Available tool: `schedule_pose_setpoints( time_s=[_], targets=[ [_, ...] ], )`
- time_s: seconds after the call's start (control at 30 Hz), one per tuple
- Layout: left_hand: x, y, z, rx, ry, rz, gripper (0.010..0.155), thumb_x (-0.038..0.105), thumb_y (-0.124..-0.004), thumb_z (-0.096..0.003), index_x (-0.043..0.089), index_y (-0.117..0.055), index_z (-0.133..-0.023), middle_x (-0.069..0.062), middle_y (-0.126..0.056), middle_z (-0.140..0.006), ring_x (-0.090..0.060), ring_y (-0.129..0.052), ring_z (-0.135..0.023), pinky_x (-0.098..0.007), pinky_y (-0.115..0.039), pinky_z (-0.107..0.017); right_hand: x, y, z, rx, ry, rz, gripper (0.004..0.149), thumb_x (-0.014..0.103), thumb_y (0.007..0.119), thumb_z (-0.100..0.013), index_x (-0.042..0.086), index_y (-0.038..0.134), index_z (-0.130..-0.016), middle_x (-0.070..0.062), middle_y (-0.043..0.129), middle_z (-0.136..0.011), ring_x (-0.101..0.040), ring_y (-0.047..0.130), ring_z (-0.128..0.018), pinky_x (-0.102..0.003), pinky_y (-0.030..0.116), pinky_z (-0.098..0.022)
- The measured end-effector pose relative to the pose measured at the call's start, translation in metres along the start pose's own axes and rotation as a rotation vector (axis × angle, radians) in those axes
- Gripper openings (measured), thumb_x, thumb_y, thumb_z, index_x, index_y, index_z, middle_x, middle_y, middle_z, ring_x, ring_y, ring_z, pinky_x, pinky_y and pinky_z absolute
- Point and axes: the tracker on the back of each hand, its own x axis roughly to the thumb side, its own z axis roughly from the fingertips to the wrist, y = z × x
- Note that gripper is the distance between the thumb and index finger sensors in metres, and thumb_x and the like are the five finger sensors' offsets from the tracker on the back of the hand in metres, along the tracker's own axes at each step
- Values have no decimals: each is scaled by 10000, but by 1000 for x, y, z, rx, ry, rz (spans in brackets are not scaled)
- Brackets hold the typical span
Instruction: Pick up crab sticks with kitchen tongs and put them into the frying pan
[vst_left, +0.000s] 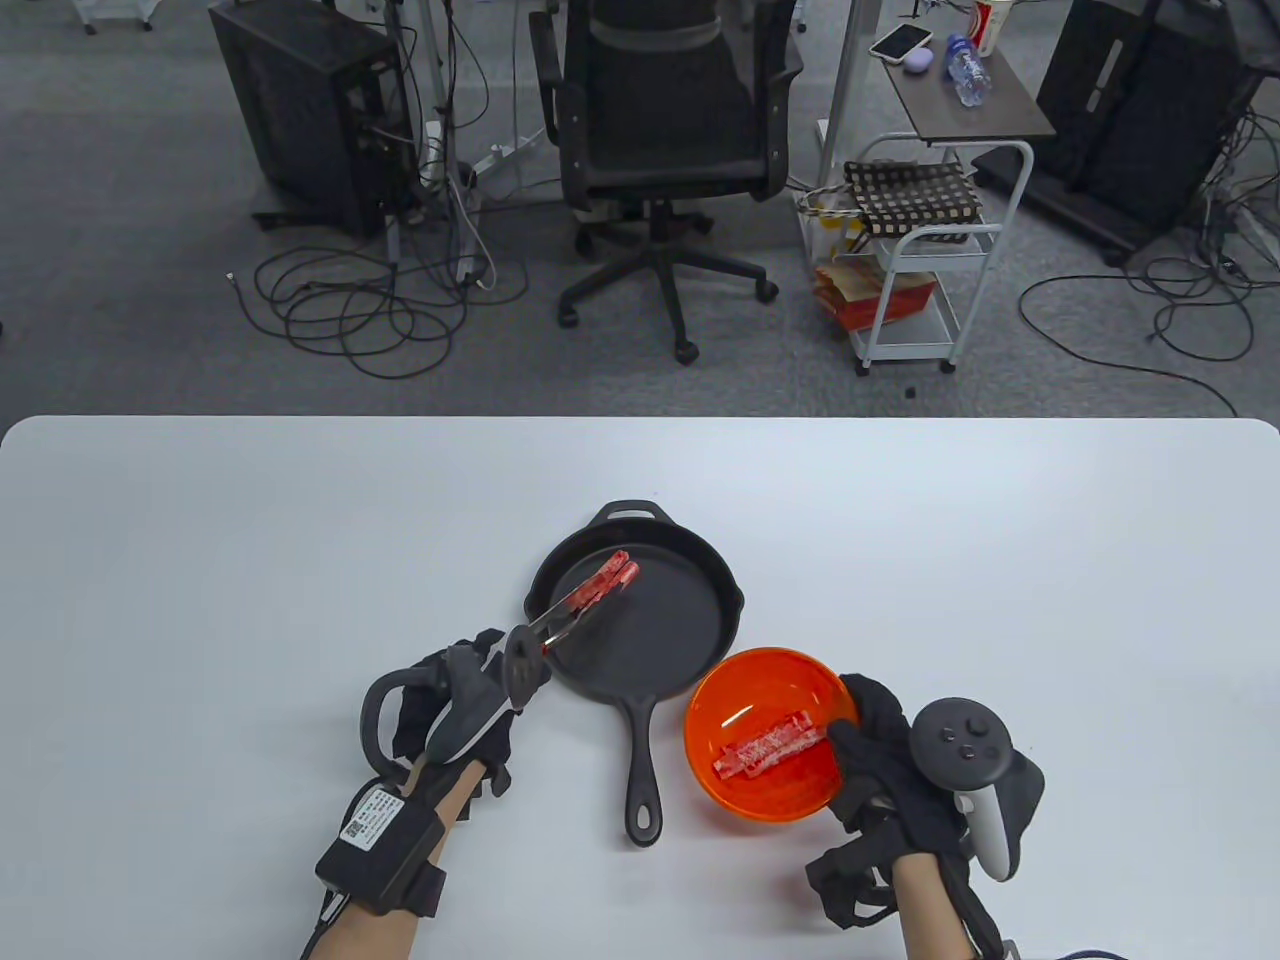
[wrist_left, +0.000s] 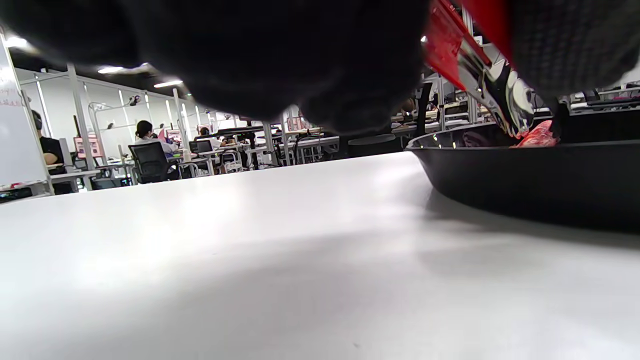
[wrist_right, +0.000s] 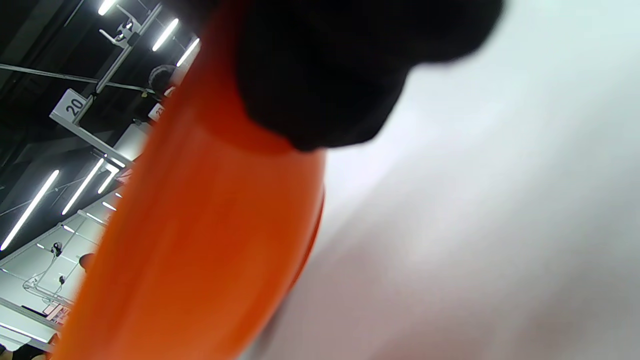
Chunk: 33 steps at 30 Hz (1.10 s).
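Observation:
A black cast-iron frying pan (vst_left: 690, 640) sits mid-table, its handle pointing toward me. My left hand (vst_left: 470, 690) grips metal kitchen tongs (vst_left: 560, 620) with red tips; the tips pinch a crab stick (vst_left: 598, 585) over the pan's left part. The left wrist view shows the tongs (wrist_left: 480, 75) reaching over the pan rim (wrist_left: 500, 170) with a bit of crab stick (wrist_left: 540, 137) behind it. An orange bowl (vst_left: 730, 700) to the pan's right holds more crab sticks (vst_left: 770, 748). My right hand (vst_left: 870, 750) holds the bowl's right rim, with the bowl (wrist_right: 200, 225) close up in the right wrist view.
The white table (vst_left: 250, 560) ends at a far edge, with an office chair (vst_left: 665, 130), a white trolley (vst_left: 920, 250), computer towers and floor cables beyond it. In the left wrist view, people sit at desks far off.

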Motion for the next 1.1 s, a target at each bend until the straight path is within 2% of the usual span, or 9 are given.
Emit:
schedule_pose_setpoints(
  time_s=[0.33,0.7,0.93,1.1],
  targets=[
    [6,-7,-6,-5,-1,-45,765,809,-786,-330,203,-929,-773,132,-1059,-361,-109,-1022,-94,-401,-887,-204,0,0,0,6,0,3,540,218,697,-564,107,579,-1079,-198,814,-935,-198,995,-224,-151,898,-71],
    [3,-7,-5,-2,10,-20,772,806,-786,-334,197,-918,-790,131,-1059,-380,-105,-1021,-92,-400,-886,-194,0,0,0,7,0,3,541,219,698,-563,107,579,-1079,-200,814,-934,-198,995,-223,-153,897,-70],
    [-2,12,10,60,-10,83,798,820,-772,-328,191,-912,-798,131,-1058,-387,-100,-1022,-88,-398,-889,-186,0,0,0,8,2,5,540,220,698,-563,108,580,-1078,-199,814,-934,-199,994,-224,-154,898,-69],
    [0,31,37,114,-86,172,795,813,-779,-330,179,-922,-790,122,-1061,-377,-105,-1020,-77,-402,-887,-175,0,1,0,5,5,7,541,219,698,-563,108,579,-1079,-201,815,-933,-199,994,-224,-152,898,-70]
  ],
)
